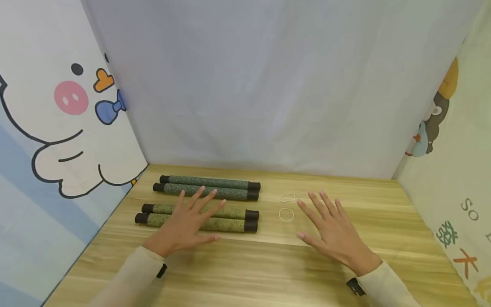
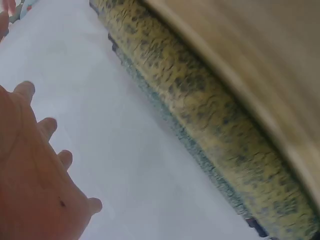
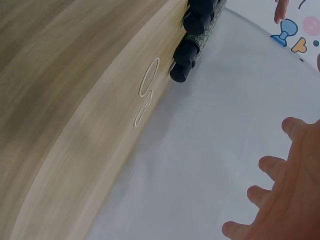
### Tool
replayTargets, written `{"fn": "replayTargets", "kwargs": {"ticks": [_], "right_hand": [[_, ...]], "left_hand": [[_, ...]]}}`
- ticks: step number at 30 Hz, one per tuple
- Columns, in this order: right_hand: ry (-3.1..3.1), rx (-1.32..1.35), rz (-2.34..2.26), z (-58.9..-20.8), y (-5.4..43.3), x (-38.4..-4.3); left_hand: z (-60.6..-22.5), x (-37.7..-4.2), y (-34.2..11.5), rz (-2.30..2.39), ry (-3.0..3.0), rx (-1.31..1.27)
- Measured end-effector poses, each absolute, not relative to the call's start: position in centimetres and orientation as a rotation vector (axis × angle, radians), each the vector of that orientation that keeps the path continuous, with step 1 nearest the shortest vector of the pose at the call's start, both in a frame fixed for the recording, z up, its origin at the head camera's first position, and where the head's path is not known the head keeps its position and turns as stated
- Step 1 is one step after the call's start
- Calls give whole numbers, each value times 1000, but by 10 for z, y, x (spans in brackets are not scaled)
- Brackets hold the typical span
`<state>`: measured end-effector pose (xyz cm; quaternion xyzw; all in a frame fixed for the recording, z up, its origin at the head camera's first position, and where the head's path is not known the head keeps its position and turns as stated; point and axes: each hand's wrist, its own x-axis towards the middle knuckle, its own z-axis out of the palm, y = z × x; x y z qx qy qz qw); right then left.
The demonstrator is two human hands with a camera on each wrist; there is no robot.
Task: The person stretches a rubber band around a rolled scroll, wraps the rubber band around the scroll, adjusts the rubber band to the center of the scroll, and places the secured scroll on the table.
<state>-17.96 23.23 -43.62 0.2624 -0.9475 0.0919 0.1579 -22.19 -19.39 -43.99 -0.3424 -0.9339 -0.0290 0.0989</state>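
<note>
My left hand (image 1: pixel 186 228) hovers with fingers spread over a pair of olive-yellow patterned scrolls (image 1: pixel 230 224) with black end knobs. Its fingertips overlap a second pair behind, dark green scrolls (image 1: pixel 238 195) with the same black ends. Nothing is held in that hand. To the right, my right hand (image 1: pixel 333 232) is spread palm down and holds nothing. Its index fingertip is nearest two thin pale rubber bands, a round one (image 1: pixel 286 221) and a flatter, narrower one (image 1: pixel 287 201) behind it. In the left wrist view an olive scroll (image 2: pixel 200 105) crosses the frame, with green behind it.
All these lie on a wood-grain table (image 1: pixel 249 277). A plain pale cloth (image 1: pixel 268 85) hangs along its back edge. Cartoon-printed cloths stand at the left (image 1: pixel 30 162) and right (image 1: pixel 441 183). Dark straps show at both wrists.
</note>
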Motion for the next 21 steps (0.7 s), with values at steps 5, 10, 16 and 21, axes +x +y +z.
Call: {"fn": "replayTargets", "kwargs": {"ticks": [5, 10, 16, 21], "right_hand": [[-2707, 731, 274, -438, 234, -179], [-2708, 733, 264, -437, 236, -178], [-2693, 745, 235, -435, 236, -174], [-2676, 748, 201, -434, 237, -174]], "left_hand": [[-423, -250, -193, -57, -2751, -1040], [-414, -281, -192, 47, -2746, -999], [-408, -308, -188, 32, -2754, -1037], [-404, -331, -182, 4, -2864, -1051]]}}
